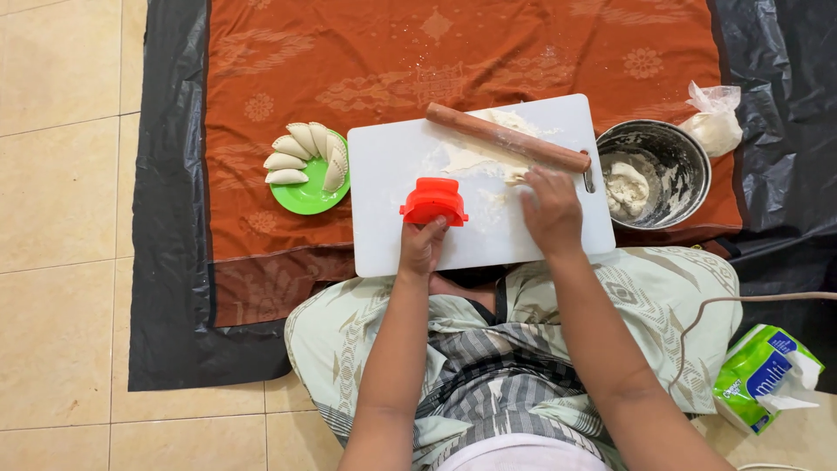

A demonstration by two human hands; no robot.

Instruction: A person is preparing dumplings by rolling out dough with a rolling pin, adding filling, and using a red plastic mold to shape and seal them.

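Risk: rolling pin (pixel 508 138) lies across the far right corner of the cutting board (pixel 384 235), could roll into the steel bowl (pixel 689 157). Left hand (pixel 423 247) grips the red dumpling press (pixel 433 201) at the board's near-middle. Right hand (pixel 551 209) flat, apparently pinching dough (pixel 471 159) scraps just beyond it.

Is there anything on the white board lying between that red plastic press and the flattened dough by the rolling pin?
Nothing visible. The red plastic dumpling press, held by the left hand, faces bare white cutting board up to the flattened white dough; the right hand sits off to the side.
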